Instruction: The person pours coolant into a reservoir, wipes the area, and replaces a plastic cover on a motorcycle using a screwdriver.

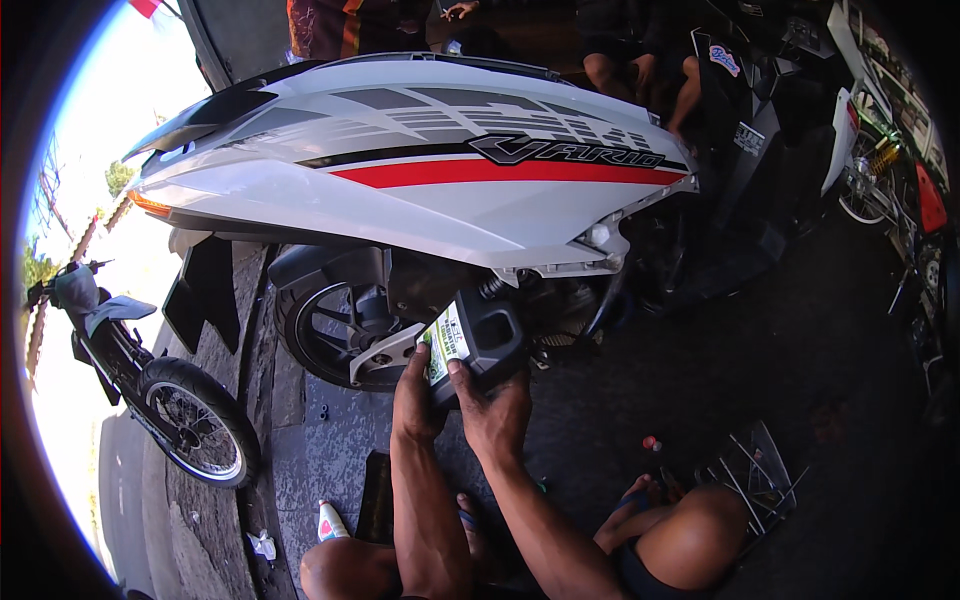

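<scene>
Both my hands grip a black plastic coolant bottle (490,345) with a handle and a white and green label. My left hand (414,398) holds its left side, with the thumb on the label. On the lower right side is my right hand (497,415), its thumb also pressed on the label's edge. The other fingers of both hands are mostly hidden behind the bottle. Beyond it stands a white scooter (420,200) with a red and black stripe. The bottle is held in front of its lower body, right of the rear wheel (335,325).
A small white bottle (330,520) stands near my left knee. A wire basket (755,475) with tools sits at the right, near a small red object (651,443). Another motorcycle (185,415) is at the left, more bikes (890,180) at the right. People (640,50) are behind the scooter.
</scene>
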